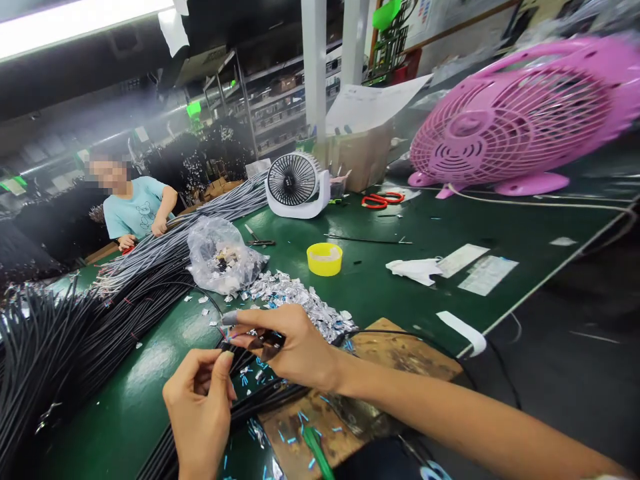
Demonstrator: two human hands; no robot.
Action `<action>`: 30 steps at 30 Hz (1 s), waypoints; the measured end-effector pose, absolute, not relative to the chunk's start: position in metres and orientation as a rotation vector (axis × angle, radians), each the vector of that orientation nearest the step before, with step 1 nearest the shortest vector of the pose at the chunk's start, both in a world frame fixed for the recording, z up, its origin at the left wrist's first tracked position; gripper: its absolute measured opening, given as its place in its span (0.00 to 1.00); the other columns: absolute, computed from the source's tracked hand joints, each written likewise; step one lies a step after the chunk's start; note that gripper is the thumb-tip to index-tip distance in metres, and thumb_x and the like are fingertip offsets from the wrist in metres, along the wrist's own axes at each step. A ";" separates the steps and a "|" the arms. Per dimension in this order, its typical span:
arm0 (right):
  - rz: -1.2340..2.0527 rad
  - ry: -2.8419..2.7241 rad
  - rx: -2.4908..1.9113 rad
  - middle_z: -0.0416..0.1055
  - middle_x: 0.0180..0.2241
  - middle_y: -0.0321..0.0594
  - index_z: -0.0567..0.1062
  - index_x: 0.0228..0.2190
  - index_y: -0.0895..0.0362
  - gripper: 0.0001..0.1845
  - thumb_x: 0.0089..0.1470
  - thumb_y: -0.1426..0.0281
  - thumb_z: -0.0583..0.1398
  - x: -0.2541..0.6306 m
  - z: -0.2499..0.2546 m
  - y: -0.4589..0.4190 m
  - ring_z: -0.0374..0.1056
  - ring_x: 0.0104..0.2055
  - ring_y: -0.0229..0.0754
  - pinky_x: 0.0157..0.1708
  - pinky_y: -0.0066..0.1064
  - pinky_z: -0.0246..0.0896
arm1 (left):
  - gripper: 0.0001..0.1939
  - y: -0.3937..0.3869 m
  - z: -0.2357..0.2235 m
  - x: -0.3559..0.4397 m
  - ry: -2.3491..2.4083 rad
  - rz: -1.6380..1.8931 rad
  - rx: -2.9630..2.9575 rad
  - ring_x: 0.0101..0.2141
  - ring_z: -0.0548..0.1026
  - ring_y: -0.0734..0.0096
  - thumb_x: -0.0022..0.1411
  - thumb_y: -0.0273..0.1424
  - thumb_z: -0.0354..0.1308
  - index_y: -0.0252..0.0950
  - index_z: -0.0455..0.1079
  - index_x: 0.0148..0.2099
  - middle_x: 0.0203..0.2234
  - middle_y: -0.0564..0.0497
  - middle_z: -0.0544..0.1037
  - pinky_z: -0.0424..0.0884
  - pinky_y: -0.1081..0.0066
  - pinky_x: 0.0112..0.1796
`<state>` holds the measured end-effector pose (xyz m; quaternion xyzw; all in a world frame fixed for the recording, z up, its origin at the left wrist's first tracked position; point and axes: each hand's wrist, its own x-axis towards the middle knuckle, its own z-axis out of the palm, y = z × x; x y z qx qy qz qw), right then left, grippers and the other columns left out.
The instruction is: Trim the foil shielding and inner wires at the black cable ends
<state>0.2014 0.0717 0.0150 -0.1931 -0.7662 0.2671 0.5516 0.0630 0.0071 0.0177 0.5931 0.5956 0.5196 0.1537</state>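
My left hand [203, 400] is closed, thumb against index finger, around a black cable near its stripped end. Just above, my right hand [300, 347] pinches the thin coloured wires [227, 331] at that end; grey covers sit on its fingertips. The two hands nearly touch. Under them runs a bundle of black cables [273, 397]. Small blue offcuts [303, 417] lie scattered around. A heap of silvery foil scraps [310, 303] is just beyond my right hand. The exact hold on the wires is partly hidden by the fingers.
Black cables [55, 347] and grey cables [200, 223] pile up at left. A scrap bag [220, 257], yellow ring [325, 267], white fan [295, 187], red-handled scissors [383, 200] and pink fan [480, 127] stand beyond. A green-handled tool [315, 447] lies near me. A co-worker [137, 207] handles cables.
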 end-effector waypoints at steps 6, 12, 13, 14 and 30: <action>0.677 -1.608 -0.455 0.77 0.29 0.40 0.77 0.37 0.60 0.12 0.49 0.76 0.58 0.198 0.017 0.074 0.74 0.28 0.38 0.27 0.25 0.70 | 0.17 0.016 0.009 0.048 1.863 1.367 1.794 0.20 0.70 0.73 0.63 0.34 0.46 0.36 0.70 0.26 0.16 0.53 0.71 0.66 0.76 0.23; 0.686 -1.471 -0.517 0.75 0.26 0.40 0.76 0.32 0.61 0.11 0.54 0.72 0.53 0.200 0.023 0.075 0.67 0.23 0.34 0.21 0.24 0.63 | 0.11 0.033 -0.011 0.044 2.074 0.541 2.255 0.25 0.73 0.69 0.58 0.32 0.53 0.40 0.75 0.27 0.21 0.51 0.75 0.62 0.74 0.26; 0.691 -1.497 -0.519 0.74 0.25 0.39 0.76 0.32 0.61 0.13 0.55 0.72 0.51 0.200 0.024 0.076 0.64 0.20 0.32 0.20 0.24 0.60 | 0.08 0.036 -0.016 0.046 2.076 0.531 2.261 0.28 0.74 0.67 0.56 0.31 0.54 0.40 0.75 0.29 0.23 0.50 0.76 0.62 0.73 0.27; 0.701 -1.515 -0.516 0.73 0.23 0.38 0.76 0.31 0.61 0.14 0.56 0.72 0.50 0.201 0.024 0.076 0.61 0.18 0.31 0.19 0.24 0.57 | 0.07 0.038 -0.020 0.048 2.086 0.512 2.270 0.31 0.74 0.65 0.55 0.29 0.55 0.40 0.75 0.31 0.26 0.49 0.76 0.62 0.72 0.28; 0.670 -1.372 -0.701 0.70 0.25 0.38 0.74 0.34 0.61 0.11 0.50 0.71 0.53 0.199 0.029 0.084 0.63 0.23 0.35 0.21 0.24 0.59 | 0.16 0.039 -0.003 0.055 1.969 1.039 2.233 0.28 0.73 0.72 0.63 0.34 0.44 0.34 0.73 0.37 0.28 0.48 0.76 0.66 0.75 0.27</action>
